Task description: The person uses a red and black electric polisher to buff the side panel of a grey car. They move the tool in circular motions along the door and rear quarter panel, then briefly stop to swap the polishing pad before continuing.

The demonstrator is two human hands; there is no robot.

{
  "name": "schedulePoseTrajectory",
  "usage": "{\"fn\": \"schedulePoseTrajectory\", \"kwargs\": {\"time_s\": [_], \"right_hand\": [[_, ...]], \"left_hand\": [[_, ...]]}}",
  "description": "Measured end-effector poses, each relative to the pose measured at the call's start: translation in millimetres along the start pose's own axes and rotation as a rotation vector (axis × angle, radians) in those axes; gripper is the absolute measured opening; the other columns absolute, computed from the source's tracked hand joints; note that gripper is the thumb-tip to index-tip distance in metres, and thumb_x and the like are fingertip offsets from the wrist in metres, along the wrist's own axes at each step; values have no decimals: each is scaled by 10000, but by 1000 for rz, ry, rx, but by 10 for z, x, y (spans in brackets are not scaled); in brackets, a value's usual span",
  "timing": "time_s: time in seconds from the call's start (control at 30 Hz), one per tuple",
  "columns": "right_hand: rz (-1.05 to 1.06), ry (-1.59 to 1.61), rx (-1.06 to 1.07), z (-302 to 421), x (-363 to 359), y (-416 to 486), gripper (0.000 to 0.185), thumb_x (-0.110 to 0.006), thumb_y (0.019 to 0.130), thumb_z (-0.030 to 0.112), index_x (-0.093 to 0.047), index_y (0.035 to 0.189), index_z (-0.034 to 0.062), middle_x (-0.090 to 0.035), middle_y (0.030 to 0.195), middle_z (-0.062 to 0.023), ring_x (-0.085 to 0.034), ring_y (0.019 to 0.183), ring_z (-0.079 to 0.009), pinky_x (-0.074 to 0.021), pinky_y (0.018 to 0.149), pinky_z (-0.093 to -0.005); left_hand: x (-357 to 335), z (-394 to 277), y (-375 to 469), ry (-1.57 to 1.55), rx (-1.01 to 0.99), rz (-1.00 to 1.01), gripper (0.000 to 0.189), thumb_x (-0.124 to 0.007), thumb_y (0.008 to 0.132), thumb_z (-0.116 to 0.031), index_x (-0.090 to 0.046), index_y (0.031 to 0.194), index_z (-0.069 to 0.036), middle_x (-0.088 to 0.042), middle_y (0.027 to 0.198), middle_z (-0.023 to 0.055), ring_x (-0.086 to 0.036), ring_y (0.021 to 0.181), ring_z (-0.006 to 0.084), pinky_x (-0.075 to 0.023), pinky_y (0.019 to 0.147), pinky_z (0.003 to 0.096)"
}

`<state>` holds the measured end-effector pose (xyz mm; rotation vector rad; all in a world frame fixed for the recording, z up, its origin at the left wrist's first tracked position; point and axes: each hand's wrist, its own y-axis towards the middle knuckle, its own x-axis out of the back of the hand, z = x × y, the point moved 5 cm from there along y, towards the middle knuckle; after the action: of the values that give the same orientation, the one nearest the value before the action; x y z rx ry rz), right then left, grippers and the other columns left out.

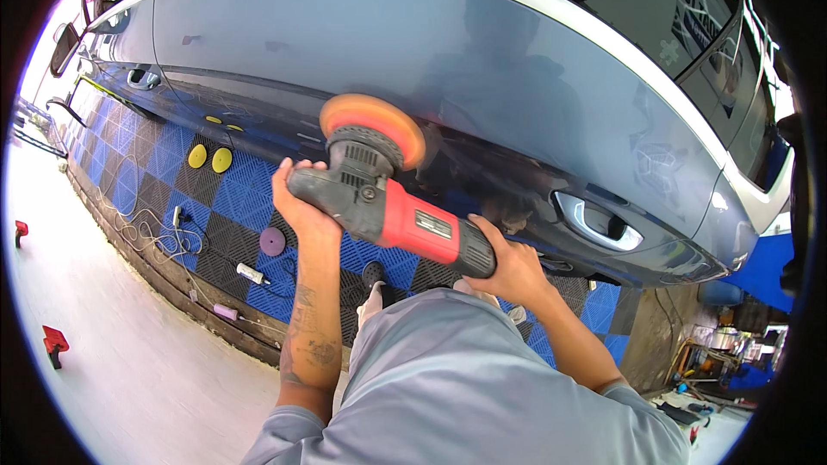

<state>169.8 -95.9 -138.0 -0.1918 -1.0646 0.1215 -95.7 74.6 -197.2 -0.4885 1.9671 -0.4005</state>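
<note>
A red and black car polisher is held between both hands in front of a dark grey-blue car door. Its round orange foam pad lies against the lower part of the door panel. My left hand wraps the black head end of the tool, and part of its grip is hidden behind the housing. Around the black rear end of the body, my right hand is closed. To the right of that hand is a chrome-trimmed door handle.
Blue and black floor tiles carry two yellow pads, a purple pad and a white bottle. A pale cable with a power strip loops at left. Tools lie at far right.
</note>
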Motion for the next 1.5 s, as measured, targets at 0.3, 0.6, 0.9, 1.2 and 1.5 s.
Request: {"fn": "schedulePoseTrajectory", "kwargs": {"time_s": [0.3, 0.6, 0.9, 1.2, 1.5], "right_hand": [[-52, 60, -12, -45, -47, -10, 939, -817, 659, 330, -383, 1485, 234, -722, 948, -198, -699, 836, -411, -565, 761, -481], [-104, 74, -17, -944, 69, -833, 983, -871, 622, 323, -401, 1469, 152, -701, 1103, -211, -685, 975, -416, -548, 873, -467], [-148, 7, -42, -1269, -49, -1156, 958, -878, 611, 299, -433, 1441, 131, -715, 1079, -195, -699, 954, -396, -560, 848, -459], [-133, -90, -42, -688, -366, -561, 959, -862, 611, 306, -428, 1457, 175, -723, 1001, -190, -703, 905, -394, -558, 833, -474], [-89, -9, 0, 552, -576, 473, 977, -857, 623, 313, -397, 1473, 171, -715, 1042, -191, -699, 906, -405, -559, 834, -476]], "left_hand": [[-93, -3, -93, -1, -1, 62, 213, -641, 877, -280, -581, 840, -79, -605, 795, 51, -619, 779, 234, -527, 767, 394], [-17, 966, -911, -6, 181, 46, 176, -635, 839, -227, -586, 831, -59, -607, 763, 79, -635, 752, 261, -523, 769, 400], [357, 1429, -1070, -3, 268, 153, 210, -611, 860, -248, -598, 790, -50, -615, 768, 101, -631, 818, 264, -509, 817, 399], [603, 850, -326, -66, 251, 122, 200, -619, 856, -242, -600, 822, -46, -620, 777, 98, -646, 807, 270, -526, 820, 409], [321, -451, 643, -71, 170, 130, 195, -600, 867, -230, -586, 852, -36, -627, 796, 110, -653, 789, 279, -534, 791, 404]]}}
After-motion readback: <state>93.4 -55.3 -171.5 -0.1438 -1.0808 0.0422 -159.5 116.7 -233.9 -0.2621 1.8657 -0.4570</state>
